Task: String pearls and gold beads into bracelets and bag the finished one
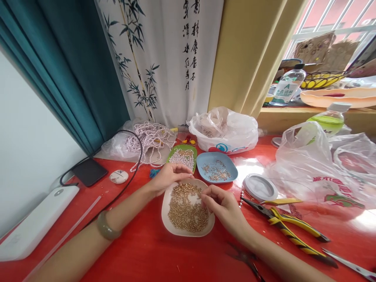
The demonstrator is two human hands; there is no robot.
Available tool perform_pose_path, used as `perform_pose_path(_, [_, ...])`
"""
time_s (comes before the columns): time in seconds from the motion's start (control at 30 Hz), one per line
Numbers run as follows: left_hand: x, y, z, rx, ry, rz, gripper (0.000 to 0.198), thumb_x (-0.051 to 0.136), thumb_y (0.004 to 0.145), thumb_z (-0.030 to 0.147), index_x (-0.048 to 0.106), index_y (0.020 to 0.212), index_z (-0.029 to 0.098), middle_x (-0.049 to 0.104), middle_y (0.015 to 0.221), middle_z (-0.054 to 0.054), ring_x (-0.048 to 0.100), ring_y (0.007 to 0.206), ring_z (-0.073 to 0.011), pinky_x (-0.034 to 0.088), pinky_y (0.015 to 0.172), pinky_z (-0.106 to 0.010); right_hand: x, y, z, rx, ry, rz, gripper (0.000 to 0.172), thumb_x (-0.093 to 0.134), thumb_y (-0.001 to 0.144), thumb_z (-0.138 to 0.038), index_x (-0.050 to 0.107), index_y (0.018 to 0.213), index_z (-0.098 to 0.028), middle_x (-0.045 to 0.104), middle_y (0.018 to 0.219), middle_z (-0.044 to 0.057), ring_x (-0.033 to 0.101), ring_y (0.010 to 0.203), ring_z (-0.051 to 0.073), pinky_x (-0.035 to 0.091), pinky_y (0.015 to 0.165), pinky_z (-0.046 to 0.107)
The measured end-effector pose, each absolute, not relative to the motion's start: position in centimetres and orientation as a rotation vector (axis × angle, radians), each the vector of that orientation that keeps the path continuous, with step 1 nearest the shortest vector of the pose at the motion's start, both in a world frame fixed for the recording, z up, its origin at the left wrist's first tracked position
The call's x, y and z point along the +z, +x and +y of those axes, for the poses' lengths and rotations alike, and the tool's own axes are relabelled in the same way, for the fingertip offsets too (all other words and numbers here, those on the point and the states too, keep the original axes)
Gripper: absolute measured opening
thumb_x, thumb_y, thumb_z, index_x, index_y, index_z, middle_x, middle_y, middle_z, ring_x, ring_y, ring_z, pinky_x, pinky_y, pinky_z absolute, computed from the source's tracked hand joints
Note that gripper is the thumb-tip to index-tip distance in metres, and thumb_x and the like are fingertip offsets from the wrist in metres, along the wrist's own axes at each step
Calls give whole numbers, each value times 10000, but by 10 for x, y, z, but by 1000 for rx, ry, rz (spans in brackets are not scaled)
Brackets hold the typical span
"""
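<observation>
A cream-coloured plate (166, 219) filled with small gold beads (188, 219) sits on the red table in front of me. Over its far left rim, my left hand (172, 177) is closed, thumb and fingertips together. My right hand (220, 201) pinches just above the beads at the plate's right side. Whatever either pinch holds is too small to make out. Just beyond the plate, a green tray (194, 150) carries white pearl-like beads (183, 157). Beside it, a blue tray (205, 158) holds thin metallic pins or similar small findings (219, 171).
Yellow-and-black pliers (289, 229), a round grey lid (260, 187) and scissors (349, 264) lie to the right. Dark-handled snips (246, 260) lie near my right forearm. Pearl strands (149, 137) and plastic bags (235, 135) line the back. A black cable (138, 168) loops at left.
</observation>
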State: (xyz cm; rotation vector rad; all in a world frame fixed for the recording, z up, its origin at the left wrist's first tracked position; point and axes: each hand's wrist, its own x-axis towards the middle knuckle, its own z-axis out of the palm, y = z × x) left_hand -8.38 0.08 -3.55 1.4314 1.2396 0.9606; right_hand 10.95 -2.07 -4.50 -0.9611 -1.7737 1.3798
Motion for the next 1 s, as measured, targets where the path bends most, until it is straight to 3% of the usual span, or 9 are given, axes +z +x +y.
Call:
perform_pose_path(0.47, [-37,-65,-12,1003,993,1035,123,725,597,201,670,693,150,639,676,-2,494,516,-36,353,507,-170,-43,110,-20,1435,-925,-1744,113,459,726,-197,500,622,-175,531,542,-25,460,497,96,332,470,214])
perform_pose_path(1.0, [-38,-64,-12,1045,966,990,149,748,554,207,678,670,146,608,605,18,485,496,-42,377,503,-172,-41,109,-21,1411,-941,-1751,129,472,716,-208,495,593,-176,516,497,-37,436,463,88,318,449,209])
